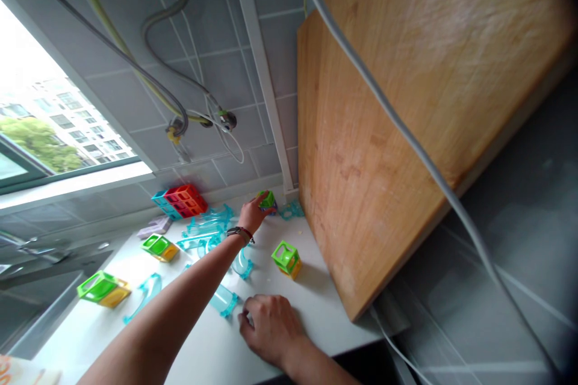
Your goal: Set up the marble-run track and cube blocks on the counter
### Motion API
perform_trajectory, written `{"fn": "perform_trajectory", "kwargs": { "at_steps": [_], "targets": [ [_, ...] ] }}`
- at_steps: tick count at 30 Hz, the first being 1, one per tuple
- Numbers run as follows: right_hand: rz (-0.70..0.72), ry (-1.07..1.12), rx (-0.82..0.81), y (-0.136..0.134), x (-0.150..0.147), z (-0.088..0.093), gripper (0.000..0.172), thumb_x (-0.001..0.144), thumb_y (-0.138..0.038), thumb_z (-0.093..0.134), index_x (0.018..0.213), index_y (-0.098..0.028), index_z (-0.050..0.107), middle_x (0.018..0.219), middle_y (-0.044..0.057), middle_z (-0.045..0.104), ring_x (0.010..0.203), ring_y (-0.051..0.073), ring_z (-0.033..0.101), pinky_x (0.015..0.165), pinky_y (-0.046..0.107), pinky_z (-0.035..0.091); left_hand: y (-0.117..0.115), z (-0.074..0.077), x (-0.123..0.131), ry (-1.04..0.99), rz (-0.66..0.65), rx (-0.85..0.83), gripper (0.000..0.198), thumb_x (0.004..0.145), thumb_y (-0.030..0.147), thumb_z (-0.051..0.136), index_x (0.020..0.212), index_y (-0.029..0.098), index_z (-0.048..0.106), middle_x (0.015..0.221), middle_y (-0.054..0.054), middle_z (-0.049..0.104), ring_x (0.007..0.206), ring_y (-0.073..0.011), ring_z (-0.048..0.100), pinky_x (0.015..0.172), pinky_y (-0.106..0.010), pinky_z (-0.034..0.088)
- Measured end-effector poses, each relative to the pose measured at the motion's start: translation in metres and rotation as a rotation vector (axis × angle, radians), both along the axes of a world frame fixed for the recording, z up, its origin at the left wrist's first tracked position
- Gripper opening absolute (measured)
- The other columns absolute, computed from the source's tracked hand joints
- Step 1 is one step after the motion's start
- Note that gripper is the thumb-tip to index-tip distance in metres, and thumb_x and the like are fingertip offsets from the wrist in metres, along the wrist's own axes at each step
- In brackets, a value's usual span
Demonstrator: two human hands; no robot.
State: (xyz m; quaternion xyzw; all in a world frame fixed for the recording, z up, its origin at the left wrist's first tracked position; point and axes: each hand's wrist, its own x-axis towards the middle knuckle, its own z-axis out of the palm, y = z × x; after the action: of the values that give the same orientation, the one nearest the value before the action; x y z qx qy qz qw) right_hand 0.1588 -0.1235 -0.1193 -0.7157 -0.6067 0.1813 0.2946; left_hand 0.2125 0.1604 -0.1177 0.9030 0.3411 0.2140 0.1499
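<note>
Stretched far across the white counter, my left hand [251,215] has its fingers on a green toy block [267,199] near the wall, with something dark purple beneath it. My right hand [273,326] rests loosely curled at the counter's near edge, and I see nothing in it. Just beyond it stands a green block on a yellow one [286,258]. A clear teal track piece [224,299] lies left of my right hand. Several more teal track pieces [208,222] are heaped around my left wrist, partly hidden by the forearm.
Red blocks [187,200] and light-blue blocks [166,204] stand by the wall. Other green-and-yellow blocks [103,289] sit on the left near the sink [49,313]. A large wooden board [361,150] leans on the right, with a grey cable [383,102] hanging before it.
</note>
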Motion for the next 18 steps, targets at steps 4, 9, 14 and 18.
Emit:
{"fn": "perform_trajectory", "kwargs": {
  "at_steps": [4,9,14,18],
  "targets": [
    [0.01,0.015,-0.006,0.001,0.001,-0.001,0.023,0.096,-0.035,0.056,0.098,-0.023,0.076,0.096,0.008,0.081,0.086,0.027,0.077,0.075,0.032,0.053,-0.004,-0.001,0.001,-0.001,0.02,-0.018,0.048,0.098,0.046,0.068,0.138,0.02,0.063,0.129,-0.013,0.07,0.109,-0.0262,0.07,0.097,-0.047,0.058],
    [0.004,0.014,0.01,0.0,0.0,-0.001,0.022,0.096,-0.035,0.057,0.097,-0.024,0.075,0.095,0.006,0.081,0.085,0.026,0.077,0.074,0.031,0.052,-0.005,-0.003,-0.002,-0.01,-0.02,-0.005,0.049,0.098,0.047,0.067,0.139,0.021,0.062,0.13,-0.013,0.071,0.106,-0.0252,0.072,0.097,-0.046,0.057],
    [0.004,0.003,0.02,-0.002,-0.001,-0.002,0.022,0.099,-0.033,0.055,0.093,-0.023,0.074,0.091,0.006,0.08,0.084,0.024,0.076,0.072,0.029,0.048,0.0,-0.001,-0.016,0.019,-0.174,0.064,0.078,0.088,0.045,0.078,0.156,0.026,0.045,0.146,-0.016,0.06,0.128,-0.0313,0.065,0.107,-0.046,0.052],
    [0.013,0.011,0.034,-0.001,-0.002,-0.005,0.022,0.1,-0.031,0.054,0.092,-0.024,0.073,0.089,0.004,0.079,0.083,0.022,0.075,0.07,0.028,0.044,0.011,0.007,-0.04,0.076,-0.237,0.124,0.093,0.087,0.048,0.079,0.164,0.026,0.031,0.159,-0.018,0.045,0.139,-0.0334,0.055,0.111,-0.045,0.049]
  ]
}}
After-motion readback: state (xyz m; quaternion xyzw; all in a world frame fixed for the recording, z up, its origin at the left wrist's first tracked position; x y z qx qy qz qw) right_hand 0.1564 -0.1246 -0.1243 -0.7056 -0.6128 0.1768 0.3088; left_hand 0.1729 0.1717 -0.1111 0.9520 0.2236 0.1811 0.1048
